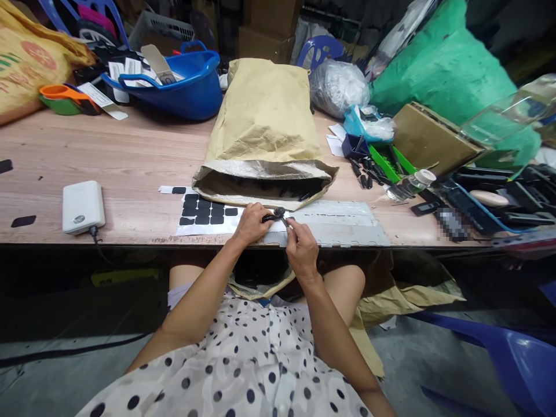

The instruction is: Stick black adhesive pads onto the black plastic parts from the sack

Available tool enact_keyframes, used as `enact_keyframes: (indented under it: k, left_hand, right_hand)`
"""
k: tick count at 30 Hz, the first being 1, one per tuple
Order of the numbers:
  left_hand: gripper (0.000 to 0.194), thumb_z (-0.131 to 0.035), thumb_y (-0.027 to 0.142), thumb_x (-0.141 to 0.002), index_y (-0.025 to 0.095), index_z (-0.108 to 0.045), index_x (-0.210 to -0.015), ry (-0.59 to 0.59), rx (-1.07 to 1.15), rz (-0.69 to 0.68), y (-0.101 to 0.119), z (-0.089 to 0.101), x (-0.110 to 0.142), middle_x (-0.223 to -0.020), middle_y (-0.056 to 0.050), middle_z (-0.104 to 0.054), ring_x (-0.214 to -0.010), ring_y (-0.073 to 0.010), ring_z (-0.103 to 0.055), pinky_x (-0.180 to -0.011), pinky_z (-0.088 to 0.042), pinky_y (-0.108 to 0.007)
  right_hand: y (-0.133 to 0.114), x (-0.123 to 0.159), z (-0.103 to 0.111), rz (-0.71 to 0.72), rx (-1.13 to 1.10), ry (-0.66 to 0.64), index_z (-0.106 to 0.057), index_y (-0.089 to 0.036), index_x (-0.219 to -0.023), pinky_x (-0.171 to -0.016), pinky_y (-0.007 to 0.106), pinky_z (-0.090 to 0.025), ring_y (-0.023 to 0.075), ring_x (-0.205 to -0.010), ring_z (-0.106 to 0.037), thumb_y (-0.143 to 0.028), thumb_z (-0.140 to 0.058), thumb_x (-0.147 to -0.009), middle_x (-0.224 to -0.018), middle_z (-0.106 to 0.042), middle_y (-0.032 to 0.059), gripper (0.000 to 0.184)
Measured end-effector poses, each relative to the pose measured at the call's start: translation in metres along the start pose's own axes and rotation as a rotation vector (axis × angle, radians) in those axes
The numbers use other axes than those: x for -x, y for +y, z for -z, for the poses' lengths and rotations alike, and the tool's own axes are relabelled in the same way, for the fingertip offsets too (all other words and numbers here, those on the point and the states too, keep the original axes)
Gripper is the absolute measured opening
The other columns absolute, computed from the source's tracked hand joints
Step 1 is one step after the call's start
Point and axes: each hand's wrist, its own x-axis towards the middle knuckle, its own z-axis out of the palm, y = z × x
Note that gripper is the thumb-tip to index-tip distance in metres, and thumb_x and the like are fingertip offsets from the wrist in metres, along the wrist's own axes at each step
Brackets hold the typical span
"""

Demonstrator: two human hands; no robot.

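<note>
At the table's front edge, my left hand (252,223) pinches a small black part (279,212) with a round end; its exact kind is too small to make out. My right hand (301,245) is closed around a slim metallic tool (285,222), whose tip meets the black part. Below both hands lies a grey metal plate (347,223). To the left is a white sheet (182,229) bearing rows of black rounded-square stickers (202,211). Just beyond my hands, a tan paper sack (264,110) lies with its mouth towards me, dark pieces inside.
A white power bank (83,205) with a cable sits at left. Behind it stands a blue basin (191,87) of boxes. At right are a green tray (391,162), a clear bottle (410,185) and black parts. An open sack (260,291) is between my knees.
</note>
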Motion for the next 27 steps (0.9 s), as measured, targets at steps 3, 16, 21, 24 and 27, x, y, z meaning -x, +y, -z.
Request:
enact_keyframes:
  k: [3, 16, 21, 24, 27]
  left_hand:
    - [0.016, -0.067, 0.024, -0.081, 0.022, -0.074, -0.095, 0.007, -0.005, -0.001, 0.0, -0.001, 0.0, -0.09, -0.005, -0.063, -0.096, -0.0253, -0.055, -0.092, -0.047, -0.042]
    - [0.012, -0.057, 0.022, -0.085, 0.022, -0.068, -0.081, 0.154, 0.103, 0.147, 0.004, 0.008, 0.009, -0.089, -0.004, -0.065, -0.093, -0.023, -0.057, -0.09, -0.048, -0.039]
    - [0.023, -0.049, 0.024, -0.091, 0.022, -0.065, -0.075, 0.14, 0.121, 0.122, 0.004, 0.011, 0.01, -0.084, -0.003, -0.064, -0.087, -0.0211, -0.058, -0.087, -0.048, -0.036]
    - [0.025, -0.048, 0.025, -0.092, 0.022, -0.064, -0.073, 0.136, 0.127, 0.118, 0.005, 0.013, 0.008, -0.082, -0.003, -0.063, -0.087, -0.0209, -0.058, -0.087, -0.048, -0.036]
    - [0.024, -0.048, 0.027, -0.092, 0.022, -0.064, -0.074, 0.143, 0.168, 0.09, 0.011, 0.019, 0.015, -0.082, -0.004, -0.063, -0.085, -0.0203, -0.059, -0.084, -0.05, -0.035]
  right_hand:
    - [0.009, -0.009, 0.001, -0.024, 0.069, 0.033, -0.07, -0.021, -0.117, -0.077, 0.028, -0.046, 0.0196, -0.089, -0.063, -0.025, -0.041, -0.101, -0.099, -0.069, 0.0081, 0.034]
    - [0.026, -0.015, -0.015, -0.099, 0.393, 0.033, -0.073, -0.024, -0.109, -0.069, 0.031, -0.03, 0.0221, -0.085, -0.048, -0.022, -0.054, -0.094, -0.09, -0.059, 0.0067, 0.024]
    - [0.023, -0.014, -0.016, -0.089, 0.425, 0.015, -0.07, -0.024, -0.111, -0.068, 0.032, -0.028, 0.0231, -0.086, -0.045, -0.022, -0.051, -0.095, -0.091, -0.056, 0.0075, 0.025]
    - [0.023, -0.013, -0.018, -0.072, 0.45, 0.032, -0.07, -0.024, -0.11, -0.068, 0.032, -0.028, 0.0232, -0.085, -0.044, -0.023, -0.05, -0.095, -0.09, -0.056, 0.0072, 0.025]
    - [0.023, -0.013, -0.019, -0.048, 0.472, 0.056, -0.07, -0.023, -0.109, -0.068, 0.032, -0.028, 0.023, -0.084, -0.045, -0.024, -0.05, -0.095, -0.089, -0.056, 0.007, 0.024]
